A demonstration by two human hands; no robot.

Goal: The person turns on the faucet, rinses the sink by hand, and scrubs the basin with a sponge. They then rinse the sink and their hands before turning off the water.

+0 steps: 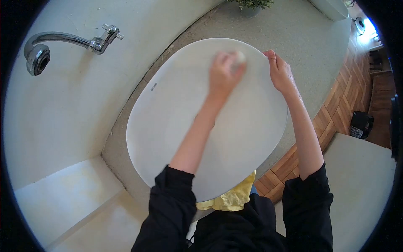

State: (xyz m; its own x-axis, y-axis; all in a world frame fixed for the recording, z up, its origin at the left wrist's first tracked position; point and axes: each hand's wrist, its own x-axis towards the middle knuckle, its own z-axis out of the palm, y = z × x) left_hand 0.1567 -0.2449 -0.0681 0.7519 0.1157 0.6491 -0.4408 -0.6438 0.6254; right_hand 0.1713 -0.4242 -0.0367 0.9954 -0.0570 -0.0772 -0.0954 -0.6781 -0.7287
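Note:
A large white oval washbasin [168,138] with small dark lettering near its left rim fills the middle of the view. Over its upper inside, my left hand [224,71] is smeared by motion, its fingers closed around a small whitish sponge-like thing [239,58] that is too blurred to name surely. At the upper right edge of the basin, my right hand [280,72] grips the rim, with the thumb side uppermost; its other fingers are partly hidden. Wet patches or suds show on the right wrist.
A chrome wall tap [98,44] juts out at the upper left. The basin lies on a grey stone counter [310,50], with a potted plant [251,7] at the back. A yellow cloth [233,197] hangs by the near rim. Wooden flooring [331,105] lies to the right.

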